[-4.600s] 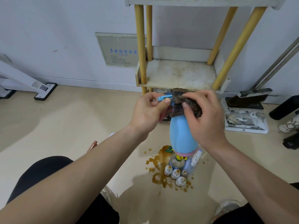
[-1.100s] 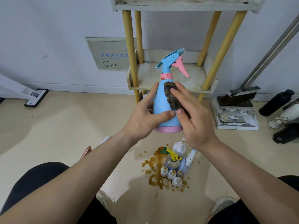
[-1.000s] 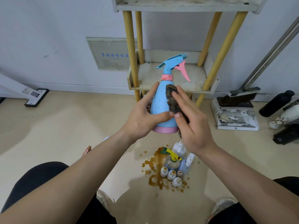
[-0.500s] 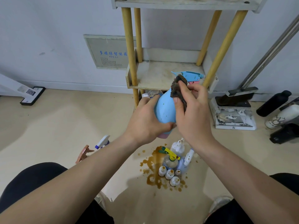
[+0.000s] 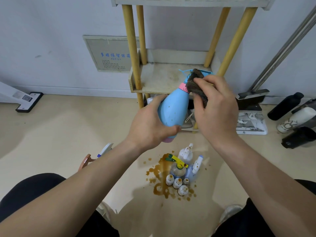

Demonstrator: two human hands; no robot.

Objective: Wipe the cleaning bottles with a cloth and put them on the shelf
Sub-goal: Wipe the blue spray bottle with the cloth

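Tipped further, bottle gripped by left hand, right hand clutching cloth at neck.

1. The left hand grips the bottle low on its body, thumb laid across the near side.
2. The right hand pinches the cloth against the bottle's neck, fingers curled.
3. Both bare forearms reach forward from the lower corners, converging toward the hands.
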